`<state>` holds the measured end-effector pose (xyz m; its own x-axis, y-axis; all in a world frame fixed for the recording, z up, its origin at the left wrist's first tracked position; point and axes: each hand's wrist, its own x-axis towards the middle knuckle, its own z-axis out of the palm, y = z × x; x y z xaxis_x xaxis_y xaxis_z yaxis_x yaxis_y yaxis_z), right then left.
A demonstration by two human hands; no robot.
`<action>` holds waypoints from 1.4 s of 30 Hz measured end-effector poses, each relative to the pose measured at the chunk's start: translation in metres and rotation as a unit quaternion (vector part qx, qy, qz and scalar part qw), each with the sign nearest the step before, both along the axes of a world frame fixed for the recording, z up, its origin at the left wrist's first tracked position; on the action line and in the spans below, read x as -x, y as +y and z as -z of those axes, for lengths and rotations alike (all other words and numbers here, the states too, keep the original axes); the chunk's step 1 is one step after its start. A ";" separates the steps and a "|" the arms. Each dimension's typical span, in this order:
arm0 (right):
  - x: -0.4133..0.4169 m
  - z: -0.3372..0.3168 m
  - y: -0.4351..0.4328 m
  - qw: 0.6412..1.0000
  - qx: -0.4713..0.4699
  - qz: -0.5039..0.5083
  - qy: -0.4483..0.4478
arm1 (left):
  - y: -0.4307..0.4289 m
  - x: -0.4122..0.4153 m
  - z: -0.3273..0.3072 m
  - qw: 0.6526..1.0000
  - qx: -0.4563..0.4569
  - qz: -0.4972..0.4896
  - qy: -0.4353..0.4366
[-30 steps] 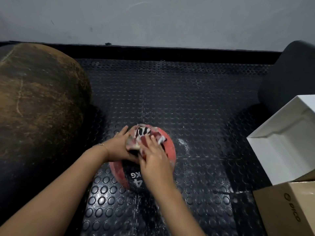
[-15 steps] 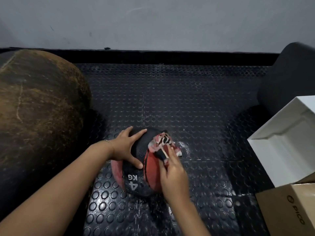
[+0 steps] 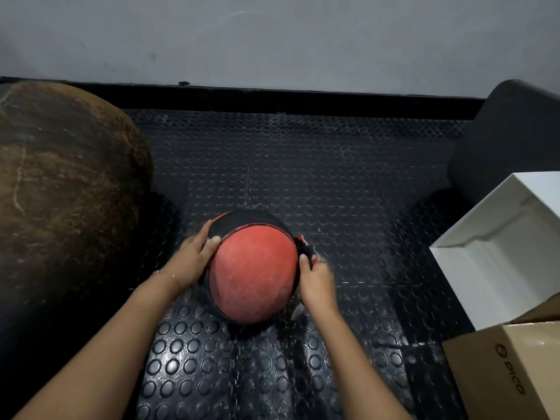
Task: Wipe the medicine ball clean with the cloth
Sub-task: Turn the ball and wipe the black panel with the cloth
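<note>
Studded floor (image 3: 333, 183) carries the ball (image 3: 253, 274), braced between both hands: left fingers (image 3: 209, 237) spread flat on its side to steady it, right fingers (image 3: 304, 263) pinching the cloth (image 3: 306, 249) against the other.

A scuffed brown ball (image 3: 60, 192) rests left on the studded mat (image 3: 333, 183); white box (image 3: 497, 256), cardboard box (image 3: 512, 377) right.

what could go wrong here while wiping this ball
The medicine ball sits on the studded mat, steadied by the left hand on its side; a hard push could roll it away. The right hand grips the cloth bunched at the right side, so the top red face may get missed.
</note>
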<state>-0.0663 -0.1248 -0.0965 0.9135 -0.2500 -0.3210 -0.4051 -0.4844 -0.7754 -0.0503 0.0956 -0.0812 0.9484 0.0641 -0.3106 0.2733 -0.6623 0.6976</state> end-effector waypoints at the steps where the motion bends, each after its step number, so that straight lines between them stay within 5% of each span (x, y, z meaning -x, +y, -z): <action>1: 0.006 0.004 -0.002 1.000 0.004 0.010 0.004 | -0.006 -0.008 -0.003 1.000 -0.001 0.010 -0.006; 9: 0.019 -0.009 -0.025 0.982 -0.038 0.164 -0.082 | -0.087 -0.028 -0.026 0.975 -0.141 0.164 -0.044; 14: -0.015 -0.035 -0.025 0.991 0.039 0.052 -0.114 | -0.124 -0.001 -0.032 0.844 -0.303 0.422 -0.130; 17: -0.008 -0.033 -0.035 0.991 0.082 0.050 -0.094 | -0.135 0.021 -0.022 0.795 -0.329 0.464 -0.213; 19: -0.003 -0.032 -0.050 0.992 0.090 0.067 -0.061 | -0.135 0.034 -0.014 0.832 -0.310 0.423 -0.184; 21: -0.002 -0.031 -0.064 0.995 0.045 0.088 -0.030 | -0.127 0.040 -0.012 0.913 -0.263 0.302 -0.074; 24: 0.013 -0.030 -0.061 0.997 0.001 0.077 -0.023 | -0.105 0.039 -0.011 0.983 -0.112 0.134 0.065; 26: 0.040 -0.022 -0.046 0.997 0.031 0.056 -0.050 | -0.091 0.036 -0.012 0.989 -0.025 0.093 0.109; 31: 0.067 -0.018 -0.030 0.990 0.065 -0.013 -0.128 | -0.069 0.024 -0.011 0.983 0.016 0.118 0.143; 38: -0.055 -0.036 -0.027 0.996 0.044 -0.072 -0.039 | -0.066 0.019 0.005 0.990 0.105 -0.007 0.092; 42: -0.003 -0.022 -0.005 0.980 0.046 -0.091 -0.170 | -0.057 0.009 0.007 0.985 0.142 -0.041 0.092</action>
<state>-0.0637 -0.1302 -0.0749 0.9960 -0.0859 0.0260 -0.0308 -0.5993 -0.7999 -0.0593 0.0388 -0.0885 0.8692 0.0246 -0.4939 0.4576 -0.4186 0.7844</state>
